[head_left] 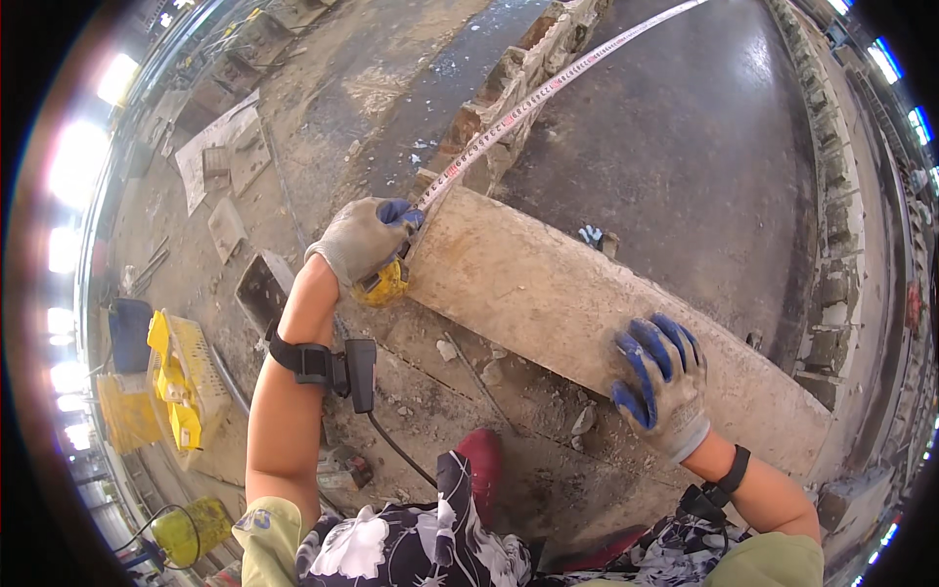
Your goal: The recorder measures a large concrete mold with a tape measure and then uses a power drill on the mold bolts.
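Note:
My left hand (364, 238), in a grey glove with blue fingertips, grips a yellow tape measure case (383, 285) at the left end of a long pale board (548, 293). The tape's blade (548, 90) runs from the case up and to the right along the top of a low brick wall (509, 83). My right hand (663, 380), gloved the same way, lies flat with fingers spread on the board's near edge, holding nothing.
Rubble and mortar lumps (489, 372) litter the dirty floor below the board. A yellow crate (186, 382) and a yellow container (188, 528) stand at the left. Dark wet floor (685, 147) lies beyond the wall. More brickwork (831, 293) lines the right.

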